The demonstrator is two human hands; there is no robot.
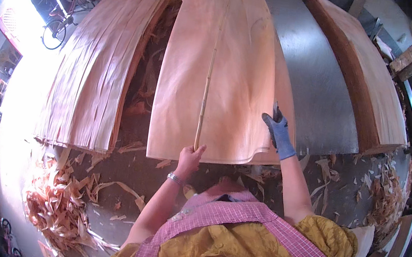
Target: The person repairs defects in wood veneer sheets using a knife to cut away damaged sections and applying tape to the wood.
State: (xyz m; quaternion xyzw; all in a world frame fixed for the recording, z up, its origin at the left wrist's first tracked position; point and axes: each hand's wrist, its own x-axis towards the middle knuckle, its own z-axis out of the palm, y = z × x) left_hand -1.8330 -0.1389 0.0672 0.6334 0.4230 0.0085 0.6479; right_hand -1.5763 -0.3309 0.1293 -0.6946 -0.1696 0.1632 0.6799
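Wood sheet and thin stick, with two hands

Left grip (189, 161): bare, closed around the near end of a thin stick (208, 79); a bracelet (175, 178) is worn on the wrist below it. The stick is extended straight away from this grip, over the wood sheet; whether it is touched by the sheet along its length cannot be told.

Right grip (278, 130): covered by a grey-blue glove (284, 145), its thumb and fingers held apart, at the right edge of the sheet. Nothing is seen clasped in it.

Wood sheet (184, 73): pale and broad, spread beyond the left grip and to the left of the right grip; its near right corner is curled just below the right grip.

Grey counter (317, 75): smooth, seen beyond and to the right of the right grip, partly covered by the sheet.

Left stack (97, 62): wood sheets, piled well to the left of the left grip.

Right stack (364, 71): wood sheets, piled well to the right of the right grip.

Shavings (55, 207): heaped on the floor (121, 198), nearer the body than the left grip and to its left.
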